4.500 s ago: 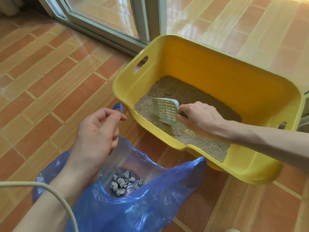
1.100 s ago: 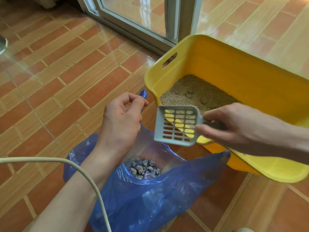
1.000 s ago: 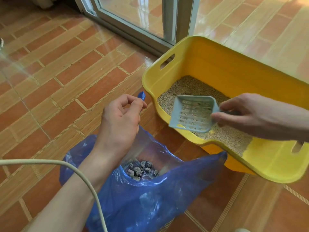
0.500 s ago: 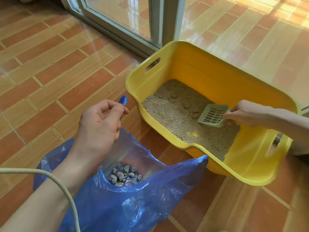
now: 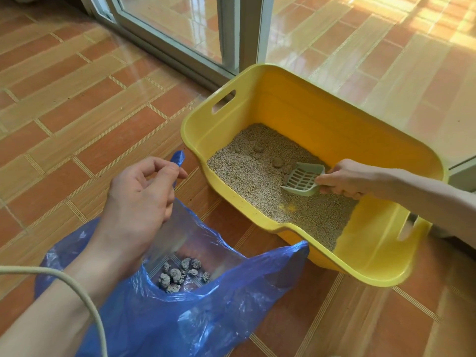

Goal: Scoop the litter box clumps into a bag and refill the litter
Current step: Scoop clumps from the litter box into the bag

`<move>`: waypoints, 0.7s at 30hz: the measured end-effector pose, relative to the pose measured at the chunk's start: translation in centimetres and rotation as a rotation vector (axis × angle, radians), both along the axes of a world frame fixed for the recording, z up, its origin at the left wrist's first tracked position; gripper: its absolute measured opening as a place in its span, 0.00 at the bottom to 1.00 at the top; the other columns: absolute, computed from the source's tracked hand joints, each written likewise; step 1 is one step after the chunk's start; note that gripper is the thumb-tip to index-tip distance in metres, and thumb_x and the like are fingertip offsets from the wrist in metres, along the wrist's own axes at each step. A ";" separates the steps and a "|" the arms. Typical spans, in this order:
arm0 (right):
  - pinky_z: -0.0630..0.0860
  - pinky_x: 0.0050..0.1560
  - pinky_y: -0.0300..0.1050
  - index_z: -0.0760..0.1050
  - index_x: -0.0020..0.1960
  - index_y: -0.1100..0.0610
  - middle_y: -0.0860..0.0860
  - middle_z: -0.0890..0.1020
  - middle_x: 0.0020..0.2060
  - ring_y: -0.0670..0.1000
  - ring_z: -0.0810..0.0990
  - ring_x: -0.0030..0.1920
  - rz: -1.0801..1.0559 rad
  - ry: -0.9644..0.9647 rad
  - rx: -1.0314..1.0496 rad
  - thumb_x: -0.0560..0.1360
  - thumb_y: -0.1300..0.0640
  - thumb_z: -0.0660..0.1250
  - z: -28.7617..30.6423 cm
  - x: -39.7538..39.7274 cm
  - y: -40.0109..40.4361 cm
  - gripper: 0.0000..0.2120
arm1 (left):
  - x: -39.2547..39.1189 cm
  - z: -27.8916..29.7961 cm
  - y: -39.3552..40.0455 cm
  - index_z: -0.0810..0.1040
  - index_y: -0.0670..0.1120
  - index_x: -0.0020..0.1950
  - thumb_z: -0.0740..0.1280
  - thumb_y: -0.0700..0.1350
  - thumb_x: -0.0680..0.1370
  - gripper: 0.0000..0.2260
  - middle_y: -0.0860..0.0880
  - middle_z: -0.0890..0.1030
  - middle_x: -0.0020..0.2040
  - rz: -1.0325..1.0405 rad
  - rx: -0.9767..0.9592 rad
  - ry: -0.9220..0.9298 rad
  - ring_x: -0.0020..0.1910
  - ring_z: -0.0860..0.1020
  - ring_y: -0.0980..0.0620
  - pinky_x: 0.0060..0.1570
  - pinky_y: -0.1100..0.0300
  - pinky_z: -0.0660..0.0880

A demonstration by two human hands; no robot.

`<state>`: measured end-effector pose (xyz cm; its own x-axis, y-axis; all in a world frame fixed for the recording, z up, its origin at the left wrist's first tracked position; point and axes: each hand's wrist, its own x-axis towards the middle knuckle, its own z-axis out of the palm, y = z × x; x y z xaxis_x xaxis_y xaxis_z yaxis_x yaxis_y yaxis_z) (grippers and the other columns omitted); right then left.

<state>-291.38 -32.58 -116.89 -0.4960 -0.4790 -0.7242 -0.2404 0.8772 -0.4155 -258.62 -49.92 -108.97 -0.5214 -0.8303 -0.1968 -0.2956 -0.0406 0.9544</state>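
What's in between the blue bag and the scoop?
In the head view, the yellow litter box's near rim and a stretch of tan litter lie between the blue bag and the scoop, which the right hand holds.

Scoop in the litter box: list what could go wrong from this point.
1. The scoop is slotted and must cross the yellow box rim and bare floor tiles to reach the blue bag; litter could sift onto them.
2. The left hand holds up only one bag handle; the near edge sags, so clumps could miss the opening.
3. Scraping has already bared a yellow patch; pushing hard may break clumps apart.
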 end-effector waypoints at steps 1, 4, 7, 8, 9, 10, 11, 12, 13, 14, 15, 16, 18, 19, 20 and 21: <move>0.61 0.20 0.37 0.83 0.47 0.60 0.45 0.74 0.23 0.44 0.65 0.21 0.009 -0.004 -0.003 0.81 0.48 0.66 -0.2 0.2 -0.1 0.16 | 0.0 0.0 0.0 0.79 0.41 0.47 0.62 0.42 0.84 0.09 0.53 0.62 0.26 0.000 0.002 0.000 0.21 0.57 0.57 0.21 0.66 0.55; 0.61 0.21 0.37 0.83 0.48 0.60 0.45 0.73 0.23 0.45 0.65 0.22 0.064 -0.034 -0.001 0.81 0.47 0.67 -0.6 1.0 -0.6 0.16 | 0.0 0.0 0.0 0.79 0.42 0.47 0.62 0.42 0.84 0.09 0.52 0.62 0.26 -0.004 0.010 0.006 0.22 0.57 0.56 0.21 0.66 0.55; 0.61 0.20 0.37 0.83 0.49 0.60 0.44 0.73 0.22 0.44 0.65 0.21 0.098 -0.069 -0.025 0.81 0.49 0.67 -1.1 2.2 -0.9 0.15 | 0.1 0.1 0.0 0.79 0.41 0.47 0.62 0.42 0.84 0.09 0.53 0.62 0.26 -0.002 0.014 0.011 0.22 0.57 0.56 0.21 0.66 0.55; 0.61 0.20 0.37 0.83 0.49 0.60 0.44 0.73 0.22 0.44 0.64 0.21 0.102 -0.071 -0.036 0.81 0.49 0.66 -1.3 2.6 -1.0 0.15 | 0.1 0.1 0.0 0.79 0.41 0.48 0.62 0.42 0.84 0.09 0.53 0.62 0.25 0.000 0.016 0.012 0.22 0.57 0.56 0.21 0.66 0.55; 0.61 0.20 0.36 0.83 0.49 0.60 0.44 0.73 0.21 0.44 0.64 0.20 0.105 -0.068 -0.043 0.81 0.49 0.66 -1.5 2.9 -1.1 0.15 | 0.1 0.1 0.0 0.79 0.41 0.48 0.62 0.42 0.84 0.09 0.54 0.62 0.25 0.002 0.018 0.014 0.22 0.57 0.56 0.21 0.66 0.55; 0.61 0.20 0.36 0.83 0.49 0.60 0.44 0.73 0.20 0.43 0.64 0.20 0.106 -0.062 -0.050 0.81 0.49 0.66 -1.7 3.2 -1.2 0.15 | 0.1 0.1 0.0 0.79 0.41 0.48 0.62 0.42 0.84 0.09 0.54 0.62 0.25 0.003 0.020 0.014 0.22 0.57 0.56 0.21 0.66 0.55; 0.61 0.20 0.36 0.83 0.49 0.60 0.44 0.73 0.20 0.43 0.65 0.20 0.105 -0.057 -0.059 0.81 0.49 0.66 -1.9 3.4 -1.2 0.14 | 0.1 0.1 0.0 0.79 0.41 0.48 0.62 0.42 0.84 0.09 0.54 0.62 0.25 0.002 0.021 0.013 0.22 0.57 0.56 0.21 0.66 0.55; 0.62 0.21 0.36 0.83 0.48 0.59 0.44 0.74 0.21 0.43 0.65 0.20 0.104 -0.052 -0.074 0.81 0.49 0.67 -2.1 3.5 -1.1 0.14 | 0.1 0.1 0.0 0.79 0.41 0.48 0.62 0.42 0.84 0.09 0.54 0.63 0.25 -0.002 0.018 0.010 0.22 0.57 0.56 0.21 0.66 0.55; 0.62 0.21 0.37 0.83 0.47 0.58 0.44 0.75 0.21 0.43 0.66 0.21 0.105 -0.046 -0.095 0.81 0.49 0.67 -2.3 3.6 -1.1 0.14 | 0.1 0.2 0.0 0.79 0.41 0.48 0.62 0.42 0.84 0.09 0.54 0.63 0.25 -0.007 0.010 0.007 0.22 0.58 0.56 0.21 0.66 0.56; 0.63 0.22 0.37 0.83 0.46 0.58 0.44 0.75 0.22 0.43 0.67 0.22 0.107 -0.043 -0.119 0.80 0.49 0.67 -2.5 3.7 -1.0 0.13 | 0.0 0.2 0.1 0.79 0.41 0.48 0.62 0.43 0.84 0.09 0.55 0.63 0.24 -0.013 0.000 0.003 0.22 0.58 0.56 0.21 0.66 0.56; 0.63 0.22 0.37 0.83 0.45 0.57 0.43 0.75 0.23 0.43 0.67 0.22 0.108 -0.041 -0.144 0.80 0.48 0.67 -2.6 3.8 -0.8 0.13 | 0.0 0.2 0.1 0.79 0.41 0.48 0.62 0.42 0.84 0.10 0.55 0.64 0.24 -0.018 -0.010 0.001 0.22 0.58 0.56 0.21 0.67 0.57; 0.63 0.22 0.36 0.83 0.45 0.57 0.43 0.75 0.23 0.43 0.67 0.22 0.108 -0.042 -0.167 0.81 0.48 0.67 -2.7 4.0 -0.7 0.14 | 0.0 0.2 0.2 0.79 0.40 0.48 0.62 0.42 0.84 0.10 0.55 0.64 0.24 -0.021 -0.018 -0.002 0.22 0.59 0.56 0.21 0.67 0.57; 0.62 0.22 0.36 0.82 0.47 0.58 0.43 0.74 0.22 0.42 0.66 0.22 0.096 -0.065 -0.200 0.81 0.49 0.66 -3.0 4.2 -0.6 0.14 | -0.1 0.3 0.2 0.79 0.39 0.48 0.62 0.42 0.84 0.10 0.54 0.64 0.24 -0.024 -0.026 -0.005 0.22 0.59 0.56 0.21 0.67 0.57; 0.62 0.22 0.36 0.82 0.47 0.59 0.43 0.73 0.22 0.43 0.65 0.22 0.082 -0.090 -0.213 0.82 0.49 0.65 -3.1 4.3 -0.6 0.14 | -0.1 0.3 0.2 0.79 0.39 0.48 0.62 0.42 0.84 0.10 0.54 0.64 0.24 -0.025 -0.028 -0.006 0.22 0.59 0.56 0.21 0.67 0.57; 0.61 0.22 0.37 0.82 0.47 0.60 0.44 0.71 0.23 0.44 0.64 0.23 0.073 -0.117 -0.227 0.82 0.48 0.65 -3.2 4.4 -0.6 0.15 | -0.1 0.3 0.2 0.79 0.39 0.48 0.62 0.42 0.84 0.10 0.54 0.64 0.24 -0.027 -0.030 -0.006 0.22 0.59 0.56 0.21 0.67 0.57; 0.60 0.22 0.38 0.81 0.46 0.61 0.45 0.70 0.24 0.45 0.63 0.24 0.070 -0.142 -0.241 0.82 0.48 0.65 -3.3 4.5 -0.6 0.16 | -0.1 0.3 0.2 0.79 0.39 0.48 0.62 0.42 0.84 0.10 0.54 0.64 0.24 -0.029 -0.029 -0.007 0.22 0.59 0.56 0.21 0.67 0.57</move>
<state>-286.85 -33.17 -120.22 -0.3575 -0.6755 -0.6449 -0.2220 0.7323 -0.6438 -258.70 -49.72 -108.69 -0.5442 -0.8202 -0.1764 -0.3032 -0.0037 0.9529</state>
